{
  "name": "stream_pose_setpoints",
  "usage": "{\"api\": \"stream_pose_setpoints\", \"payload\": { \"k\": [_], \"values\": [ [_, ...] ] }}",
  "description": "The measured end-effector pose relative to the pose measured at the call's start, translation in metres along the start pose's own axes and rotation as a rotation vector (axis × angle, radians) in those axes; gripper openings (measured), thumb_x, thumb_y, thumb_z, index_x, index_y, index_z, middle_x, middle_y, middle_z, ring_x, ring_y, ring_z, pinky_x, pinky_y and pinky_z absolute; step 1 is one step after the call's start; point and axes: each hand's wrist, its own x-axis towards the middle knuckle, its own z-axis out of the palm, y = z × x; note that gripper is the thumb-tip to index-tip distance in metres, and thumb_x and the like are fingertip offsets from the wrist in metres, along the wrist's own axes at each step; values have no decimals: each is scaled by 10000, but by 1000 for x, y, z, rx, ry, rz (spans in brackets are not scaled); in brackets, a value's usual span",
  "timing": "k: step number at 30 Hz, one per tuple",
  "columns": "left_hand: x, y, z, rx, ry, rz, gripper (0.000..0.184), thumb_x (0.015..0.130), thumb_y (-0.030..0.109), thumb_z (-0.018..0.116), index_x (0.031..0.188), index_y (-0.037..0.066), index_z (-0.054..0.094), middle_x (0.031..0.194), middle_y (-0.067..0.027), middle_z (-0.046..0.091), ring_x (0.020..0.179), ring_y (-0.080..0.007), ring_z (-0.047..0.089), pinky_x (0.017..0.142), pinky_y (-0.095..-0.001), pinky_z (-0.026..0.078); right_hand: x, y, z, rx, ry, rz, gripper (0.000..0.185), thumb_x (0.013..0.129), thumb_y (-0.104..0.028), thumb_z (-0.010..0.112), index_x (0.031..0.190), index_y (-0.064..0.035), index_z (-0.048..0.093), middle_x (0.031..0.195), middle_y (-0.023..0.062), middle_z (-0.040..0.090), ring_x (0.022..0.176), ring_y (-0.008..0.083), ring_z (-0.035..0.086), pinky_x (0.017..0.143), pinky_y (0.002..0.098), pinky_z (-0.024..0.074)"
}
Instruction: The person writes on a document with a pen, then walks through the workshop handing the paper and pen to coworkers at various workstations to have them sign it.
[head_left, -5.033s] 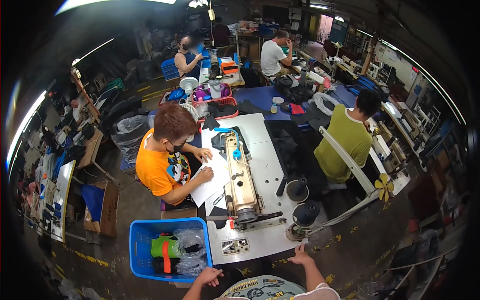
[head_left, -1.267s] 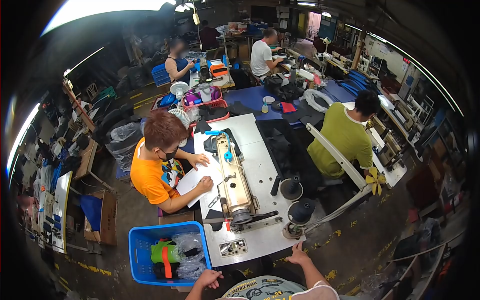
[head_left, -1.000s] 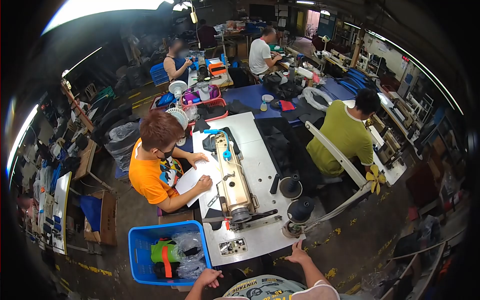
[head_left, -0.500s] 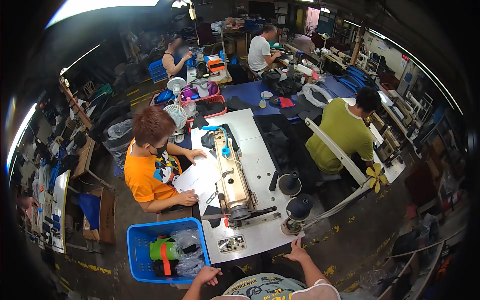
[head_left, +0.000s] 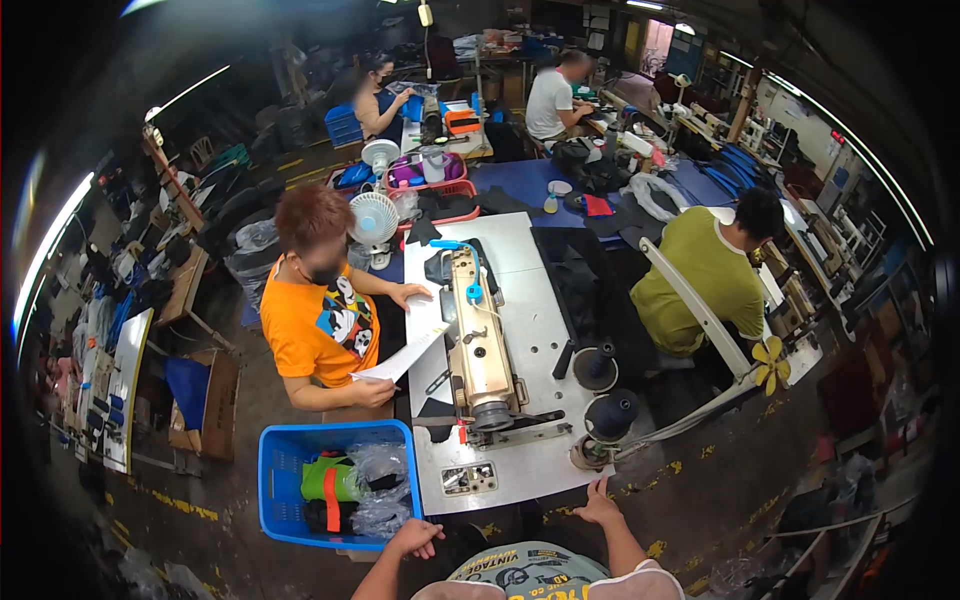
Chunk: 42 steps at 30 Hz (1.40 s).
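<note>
My left hand [head_left: 418, 538] is loosely curled near the right rim of the blue basket [head_left: 268, 480]; whether its fingers hold anything is too small to tell. Fingers apart and holding nothing, my right hand [head_left: 600, 503] is at the near right corner of the sewing table [head_left: 530, 480]. On that table stands a sewing machine [head_left: 482, 360], with dark thread cones [head_left: 612, 415] on its right. Bags with green, orange and black items [head_left: 335, 490] lie in the basket. Beside the table a person in orange [head_left: 320, 330] holds white papers [head_left: 405, 358] in one hand, the other resting on the tabletop.
A person in a green shirt [head_left: 690, 280] sits on the right, behind a pale metal arm with a yellow fan [head_left: 769, 366]. Red baskets [head_left: 440, 208] and a white fan [head_left: 374, 220] stand beyond the table. Other people sit at machines farther back.
The person in orange has straightened up and lifted the papers off the table, after writing on them earlier. The whole view has shifted slightly. My hands stay in nearly the same places.
</note>
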Motion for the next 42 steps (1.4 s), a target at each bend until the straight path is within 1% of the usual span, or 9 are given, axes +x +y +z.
{"api": "stream_pose_setpoints", "payload": {
  "k": [5, 8, 12, 14, 20, 28, 36, 38, 42],
  "values": [
    [-1, -4, -1, -57, -36, 62, 460, 1025, 495, 535, 1121, 84, 718, 679, -89, 723, 539, -171, 699, 453, -294, 518, -7, -2, -3, -108, -103, 27, 1141, 839, -468, 745, 1613, -9, 43, 1671, 234, -168, 1407, 419, 450, 1132, 441, 424],
    [-21, 10, -3, -208, 12, 172, 508, 987, 517, 603, 1220, 70, 659, 901, -90, 752, 680, -159, 717, 558, -282, 535, -14, -12, -4, -134, 26, -35, 1032, 846, -487, 737, 1589, 7, 220, 1674, 267, 81, 1383, 401, 485, 1120, 436, 434],
    [-52, 48, -7, -725, 245, 491, 781, 968, 554, 612, 1550, 104, 350, 1353, -127, 622, 1048, -198, 676, 800, -344, 534, -29, -43, -13, -183, -296, -285, 826, 872, -479, 721, 1479, 20, 464, 1530, 276, 442, 1356, 375, 524, 1096, 431, 451],
    [-65, 66, -10, -966, 262, 552, 836, 970, 564, 601, 1595, 120, 268, 1407, -131, 581, 1125, -220, 651, 857, -381, 527, -56, -85, -19, 79, -221, -620, 606, 889, -425, 710, 1337, -23, 634, 1294, 218, 664, 1252, 355, 612, 1028, 405, 499],
    [-94, 101, -43, -1526, 456, 543, 734, 991, 597, 530, 1488, 66, 438, 1368, -122, 613, 1104, -245, 661, 862, -413, 542, -98, -178, -86, 37, -162, -897, 538, 931, -319, 702, 1357, -5, 607, 1178, 194, 722, 967, 279, 719, 874, 371, 556],
    [-38, 64, -12, -1301, 657, 466, 470, 1011, 307, 621, 1361, -4, 578, 1115, -129, 720, 980, -243, 695, 840, -391, 529, -168, -302, -136, 177, 122, -1221, 337, 920, -230, 712, 1202, -44, 706, 855, 112, 707, 689, 256, 655, 679, 353, 531],
    [-64, -9, 19, -820, 877, 527, 331, 1010, 234, 601, 1105, -68, 696, 1018, -181, 757, 880, -282, 734, 780, -403, 547, -90, -466, 44, 159, 116, -1039, 496, 960, -312, 695, 1355, -28, 595, 820, 94, 677, 730, 140, 655, 656, 298, 524],
    [-61, -48, 9, -693, 871, 567, 345, 998, 263, 603, 1038, -69, 691, 915, -248, 731, 872, -375, 724, 763, -440, 540, -77, -473, 75, 259, -6, -898, 468, 984, -295, 661, 1360, -29, 578, 829, 79, 669, 720, 138, 645, 634, 287, 522],
    [-139, -128, -44, -281, 749, 453, 301, 996, 286, 617, 1003, -9, 679, 828, -192, 707, 751, -284, 689, 704, -413, 517, -122, -466, 100, 912, -71, -851, 386, 1043, -215, 567, 1397, -70, 516, 913, 41, 663, 699, 90, 599, 596, 232, 475]
  ]
}}
